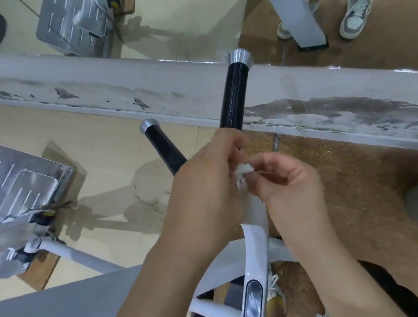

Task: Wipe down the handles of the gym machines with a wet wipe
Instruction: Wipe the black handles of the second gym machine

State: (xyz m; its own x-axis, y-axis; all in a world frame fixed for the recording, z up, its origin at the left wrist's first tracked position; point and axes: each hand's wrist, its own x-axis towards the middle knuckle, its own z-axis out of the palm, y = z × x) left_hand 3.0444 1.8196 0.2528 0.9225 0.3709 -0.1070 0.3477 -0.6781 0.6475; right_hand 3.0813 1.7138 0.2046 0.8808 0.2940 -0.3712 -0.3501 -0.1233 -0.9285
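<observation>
Both the left hand point(206, 185) and right hand point(285, 182) pinch the crumpled white wet wipe point(243, 173); the black silver-capped handle point(234, 96) runs lengthwise away from them, nearer the left.

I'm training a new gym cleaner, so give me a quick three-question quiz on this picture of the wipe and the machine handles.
1. True or false: the wet wipe lies on the floor.
2. How many black handles are in view? A one, B two, C four.
3. Fill in: each handle ends in a ___ cap.
Key: 1 false, the left hand and right hand hold it bunched between them; 2 B; 3 silver.
</observation>
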